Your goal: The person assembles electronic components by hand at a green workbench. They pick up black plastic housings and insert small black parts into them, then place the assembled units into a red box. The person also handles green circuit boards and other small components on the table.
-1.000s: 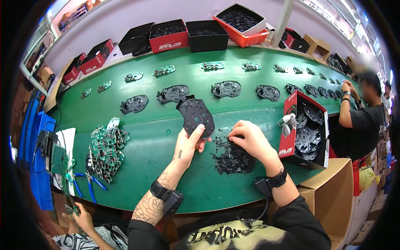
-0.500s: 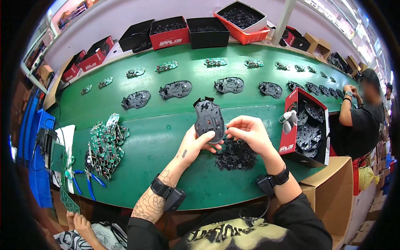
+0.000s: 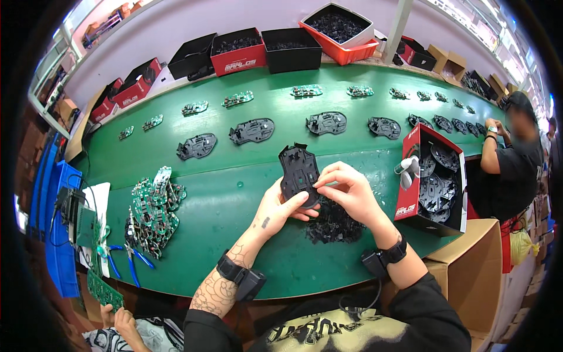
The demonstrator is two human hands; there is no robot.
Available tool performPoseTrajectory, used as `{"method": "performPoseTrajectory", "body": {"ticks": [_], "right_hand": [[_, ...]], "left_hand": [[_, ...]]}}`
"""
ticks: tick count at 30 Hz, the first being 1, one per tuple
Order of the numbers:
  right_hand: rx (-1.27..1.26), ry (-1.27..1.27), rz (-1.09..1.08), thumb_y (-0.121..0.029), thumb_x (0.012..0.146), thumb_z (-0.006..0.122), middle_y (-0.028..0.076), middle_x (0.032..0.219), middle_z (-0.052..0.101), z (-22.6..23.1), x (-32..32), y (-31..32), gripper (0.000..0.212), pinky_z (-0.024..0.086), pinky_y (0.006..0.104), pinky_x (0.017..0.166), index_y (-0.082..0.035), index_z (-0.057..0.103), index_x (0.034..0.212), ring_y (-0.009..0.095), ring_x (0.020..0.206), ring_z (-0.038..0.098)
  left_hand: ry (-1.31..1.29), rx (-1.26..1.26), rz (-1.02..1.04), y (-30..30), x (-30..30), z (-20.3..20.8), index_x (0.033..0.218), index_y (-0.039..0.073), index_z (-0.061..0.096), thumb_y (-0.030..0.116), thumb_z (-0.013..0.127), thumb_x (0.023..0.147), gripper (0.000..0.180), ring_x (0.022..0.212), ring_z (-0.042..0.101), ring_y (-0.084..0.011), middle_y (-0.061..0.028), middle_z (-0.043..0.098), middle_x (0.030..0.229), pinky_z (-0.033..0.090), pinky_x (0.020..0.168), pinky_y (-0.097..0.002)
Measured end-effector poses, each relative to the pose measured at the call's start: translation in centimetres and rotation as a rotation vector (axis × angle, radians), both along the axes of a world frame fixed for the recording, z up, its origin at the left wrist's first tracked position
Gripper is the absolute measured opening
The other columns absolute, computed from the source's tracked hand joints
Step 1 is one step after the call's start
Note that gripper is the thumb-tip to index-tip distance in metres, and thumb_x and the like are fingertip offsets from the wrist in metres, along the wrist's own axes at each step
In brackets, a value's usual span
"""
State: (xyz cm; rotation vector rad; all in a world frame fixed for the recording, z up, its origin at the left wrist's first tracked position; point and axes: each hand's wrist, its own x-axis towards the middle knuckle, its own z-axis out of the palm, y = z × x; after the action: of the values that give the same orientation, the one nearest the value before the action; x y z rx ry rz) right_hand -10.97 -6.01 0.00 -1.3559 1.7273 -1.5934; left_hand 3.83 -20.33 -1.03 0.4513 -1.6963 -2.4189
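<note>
My left hand (image 3: 274, 211) grips a black plastic mouse base (image 3: 299, 170) by its lower end, thumb across its face. The base is tilted up above the table, inner side showing. At its right edge my right hand (image 3: 350, 192) is closed in a pinch, the fingertips touching the base. Whatever sits between those fingertips is too small to make out. Just below both hands lies a heap of small black plastic parts (image 3: 335, 225) on the green table (image 3: 234, 188).
Rows of mouse bases (image 3: 252, 131) and green circuit boards (image 3: 238, 98) line the table. Left lie a heap of boards (image 3: 151, 214) and blue-handled pliers (image 3: 132, 267). A red box (image 3: 409, 196) of bases stands right. A co-worker (image 3: 510, 152) sits far right; another person's hands (image 3: 120, 320) hold a board panel lower left.
My right fingertips have come in from beside the mouse base onto its right edge. The base is slightly turned in my left hand. The whole view has shifted a little.
</note>
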Motion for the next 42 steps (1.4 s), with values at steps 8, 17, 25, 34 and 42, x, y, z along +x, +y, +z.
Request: {"method": "performPoseTrajectory", "body": {"ticks": [8, 17, 25, 34, 42], "right_hand": [[0.016, 0.068, -0.043, 0.002, 0.082, 0.067, 0.006, 0.097, 0.058, -0.6, 0.1, -0.2, 0.011, 0.054, 0.0265, 0.073, -0.002, 0.067, 0.092, 0.014, 0.087, 0.062], [0.051, 0.229, -0.070, 0.003, 0.082, 0.064, 0.008, 0.094, 0.055, 0.0, 0.9, -0.2, 0.011, 0.055, 0.0295, 0.072, 0.001, 0.059, 0.091, 0.019, 0.084, 0.063], [0.098, 0.132, -0.079, 0.000, 0.083, 0.065, 0.008, 0.088, 0.055, 0.2, 1.0, -0.4, 0.015, 0.055, 0.0314, 0.068, -0.001, 0.052, 0.090, 0.019, 0.081, 0.063], [0.090, 0.132, -0.158, -0.005, 0.082, 0.068, 0.009, 0.086, 0.057, 0.2, 1.4, -0.2, 0.015, 0.053, 0.0318, 0.064, -0.002, 0.055, 0.090, 0.019, 0.078, 0.062], [0.231, 0.668, 0.263, -0.014, 0.073, 0.072, 0.004, 0.083, 0.057, 0.9, -0.9, 1.4, 0.008, 0.046, 0.0352, 0.081, -0.008, 0.071, 0.078, 0.024, 0.090, 0.053]], "left_hand": [[0.001, -0.011, -0.020, 0.0, -0.1, -0.3, 0.127, 0.001, 0.043, 0.019, 0.061, 0.092, 0.043, 0.083, 0.071, -0.0273, -0.0170, 0.066, 0.104, 0.060, 0.066, -0.0321], [0.004, -0.045, -0.043, 0.1, 0.1, -0.3, 0.129, 0.002, 0.041, 0.014, 0.058, 0.094, 0.041, 0.082, 0.070, -0.0236, -0.0154, 0.064, 0.106, 0.058, 0.066, -0.0298], [0.029, -0.079, -0.047, 0.1, 0.0, -0.1, 0.129, 0.001, 0.041, 0.015, 0.060, 0.092, 0.044, 0.079, 0.070, -0.0252, -0.0165, 0.066, 0.102, 0.059, 0.064, -0.0306], [-0.007, -0.030, -0.048, 0.0, 0.1, 0.0, 0.126, 0.003, 0.044, 0.019, 0.062, 0.091, 0.043, 0.077, 0.071, -0.0231, -0.0176, 0.068, 0.098, 0.059, 0.064, -0.0298], [-0.019, 0.008, 0.106, -0.8, 0.1, 0.1, 0.121, 0.003, 0.046, 0.021, 0.059, 0.090, 0.039, 0.070, 0.069, -0.0201, -0.0182, 0.068, 0.096, 0.058, 0.062, -0.0287]]}}
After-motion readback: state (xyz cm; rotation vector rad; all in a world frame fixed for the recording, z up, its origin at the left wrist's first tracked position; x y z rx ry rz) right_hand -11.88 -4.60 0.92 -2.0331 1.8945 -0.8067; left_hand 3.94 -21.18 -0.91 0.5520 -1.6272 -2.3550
